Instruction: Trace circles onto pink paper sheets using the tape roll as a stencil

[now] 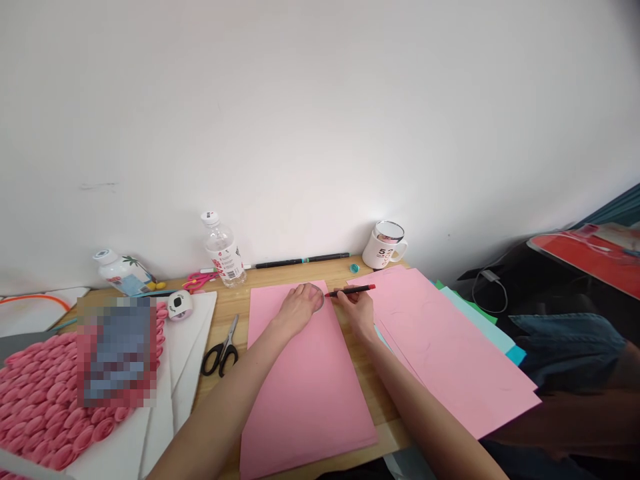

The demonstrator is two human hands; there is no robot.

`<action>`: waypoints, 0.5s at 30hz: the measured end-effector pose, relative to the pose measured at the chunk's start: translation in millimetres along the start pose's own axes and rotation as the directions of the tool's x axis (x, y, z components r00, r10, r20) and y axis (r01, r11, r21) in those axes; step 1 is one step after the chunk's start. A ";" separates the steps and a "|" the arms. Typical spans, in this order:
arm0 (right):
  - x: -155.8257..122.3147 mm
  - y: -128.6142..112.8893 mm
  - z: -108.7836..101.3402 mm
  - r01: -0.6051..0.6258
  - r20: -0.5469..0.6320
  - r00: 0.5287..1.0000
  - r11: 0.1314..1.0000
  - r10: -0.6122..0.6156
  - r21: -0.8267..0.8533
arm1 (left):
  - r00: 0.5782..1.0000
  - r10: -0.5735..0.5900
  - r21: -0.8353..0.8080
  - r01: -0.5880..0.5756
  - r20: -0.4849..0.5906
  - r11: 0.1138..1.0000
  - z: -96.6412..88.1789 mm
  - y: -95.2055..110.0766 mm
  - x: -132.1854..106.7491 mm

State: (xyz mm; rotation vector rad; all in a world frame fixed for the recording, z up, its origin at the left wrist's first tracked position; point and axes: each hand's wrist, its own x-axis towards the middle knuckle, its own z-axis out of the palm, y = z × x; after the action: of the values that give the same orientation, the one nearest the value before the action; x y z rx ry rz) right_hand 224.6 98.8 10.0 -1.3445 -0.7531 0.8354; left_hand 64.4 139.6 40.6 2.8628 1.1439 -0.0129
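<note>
— Grip of the right hand (pixel 357 305): state?
— Fingers together, clamped on the pen (pixel 351 291) near its tip. The dark barrel with its red end lies at a low slant, tip toward the left.

— Grip of the left hand (pixel 299 305)?
— Palm down, fingers over part of a round, clear-looking piece (pixel 319 298) with a grey rim. Whether the fingers pinch it or only press it cannot be told.

— Location of both items?
— The round piece lies at the far right corner of the upright pink paper (pixel 305 380). The pen tip is at its right edge; contact cannot be confirmed.

— Handling properties?
— Pen: probably light, stiff and smooth. Hold the barrel just behind the tip. Round piece: probably light, stiff and liable to slide; press on its middle, leaving the rim uncovered. Paper: thin, flexible, easily creased; hold flat with spread fingers, or lift by the edges.

— Surroundings?
— Scissors (pixel 223 350) lie left of the paper on the wooden counter (pixel 229 300). Behind stand a clear bottle (pixel 223 257), left, and a white mug (pixel 375 251), right. More pink sheets (pixel 450 353) lie to the right, partly over blue and green sheets (pixel 480 327). Pink petal-like pieces (pixel 45 393) cover the far left.
</note>
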 end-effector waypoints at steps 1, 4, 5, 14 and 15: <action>-1.3 -0.6 -0.1 -0.004 0.010 1.000 1.000 0.004 -0.003 | 1.000 0.000 0.003 0.000 -0.002 1.000 0.0 0.1 0.2; -11.1 -1.6 -1.7 0.006 -0.006 1.000 0.997 -0.007 -0.074 | 1.000 -0.010 -0.001 0.010 0.003 1.000 -1.0 0.5 1.3; -16.3 -1.6 -2.3 0.022 -0.016 1.000 0.993 -0.024 -0.112 | 1.000 -0.016 -0.011 0.016 0.004 1.000 -1.3 0.5 1.9; -63.1 3.8 -0.6 0.194 0.096 0.980 0.955 -0.177 -0.225 | 1.000 0.020 0.024 -0.020 0.001 1.000 1.1 -3.2 4.2; -65.9 3.7 0.2 0.218 0.115 0.974 0.953 -0.197 -0.212 | 1.000 0.022 0.033 -0.022 0.000 0.999 1.1 -3.3 4.2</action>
State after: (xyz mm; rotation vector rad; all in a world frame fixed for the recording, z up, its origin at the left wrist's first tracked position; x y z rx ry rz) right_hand 190.2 42.5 6.9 -1.4017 -1.0682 0.6629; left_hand 65.2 144.8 39.2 2.9039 1.1228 -0.0313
